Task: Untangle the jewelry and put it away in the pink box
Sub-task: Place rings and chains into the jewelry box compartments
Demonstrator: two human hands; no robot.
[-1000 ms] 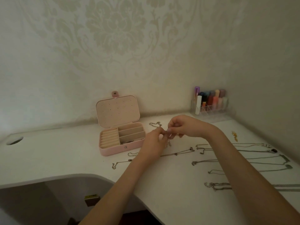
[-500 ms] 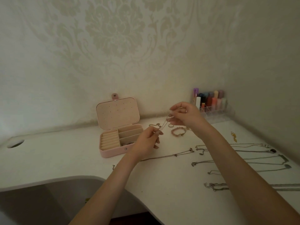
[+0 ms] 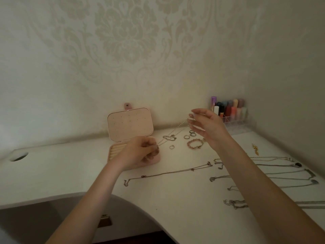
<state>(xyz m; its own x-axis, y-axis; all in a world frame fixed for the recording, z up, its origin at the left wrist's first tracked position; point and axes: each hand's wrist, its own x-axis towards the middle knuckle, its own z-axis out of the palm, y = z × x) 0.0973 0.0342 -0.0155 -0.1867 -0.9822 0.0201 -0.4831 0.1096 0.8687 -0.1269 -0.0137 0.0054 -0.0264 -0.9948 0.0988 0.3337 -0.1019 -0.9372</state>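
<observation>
Two hands apart, left hand [image 3: 139, 152] and right hand [image 3: 205, 124] pinching thin chain [image 3: 173, 132] over pink box [image 3: 130, 124]

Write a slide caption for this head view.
Both hands stretch a thin silver chain above the open pink jewelry box on a white desk.

Left hand [image 3: 139, 152] hides right compartments of pink box [image 3: 123, 152]. Thin chain [image 3: 173, 132] between hands blurred, clasp too small to tell. Lowest necklaces [image 3: 235, 203] cut off at right edge. Right hand [image 3: 207, 126] grip perhaps a pinch.
</observation>
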